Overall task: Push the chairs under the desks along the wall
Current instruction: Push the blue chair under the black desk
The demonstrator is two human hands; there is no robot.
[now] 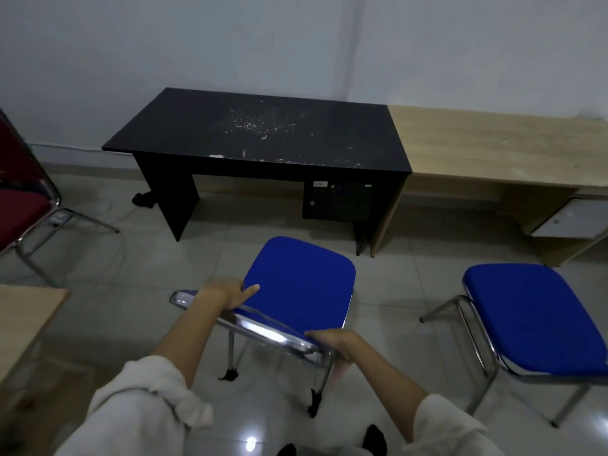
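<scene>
A blue padded chair [302,281] with a chrome frame stands on the tiled floor, a short way in front of the black desk [263,133] that sits against the wall. My left hand [230,292] grips the top of the chair's backrest at its left end. My right hand [335,343] holds the chrome frame at the backrest's right end, fingers curled under it. A second blue chair [533,314] stands to the right, in front of the light wooden desk [487,146], which adjoins the black desk.
A red chair [23,192] stands at the left edge. A light wooden tabletop corner [26,311] juts in at lower left. A cable and a dark object [143,199] lie on the floor by the black desk's left leg. A drawer unit [572,218] hangs under the wooden desk.
</scene>
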